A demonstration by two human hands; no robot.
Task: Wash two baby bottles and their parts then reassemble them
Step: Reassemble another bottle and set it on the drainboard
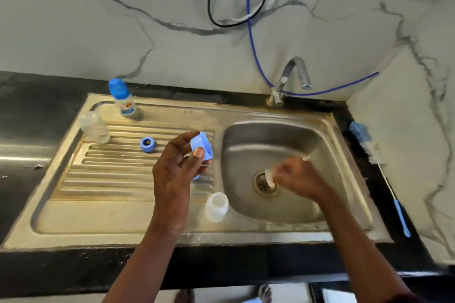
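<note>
While the near bottle [216, 206] stands open and upright on the sink [110, 227] rim, just left of the basin, both hands work a little beyond it. The left hand [176, 172] hovers over the drainboard, its grip closed on a blue cap [202, 145], thumb pressed to the cap's side. The right hand [296, 178] is low in the basin, over the drain [264, 186]. It is blurred, but its grip seems pinched on a small clear teat [270, 176].

Farther back, a blue ring [147, 144] lies flat on the ribs, left of the cap. A second clear bottle [94, 127] stands tilted at the drainboard's left edge, and a capped bottle [122, 97] stands behind it, not yet taken apart.

No water shows at the tap [294, 74], so washing looks barely begun. The tap lies straight beyond the teat and slightly right, with its spout above the basin's far side, so the right hand is the nearer one to lift the teat up and away to it. A brush [364, 141] lies lengthwise on the desk to the right, also on that hand's side.
</note>
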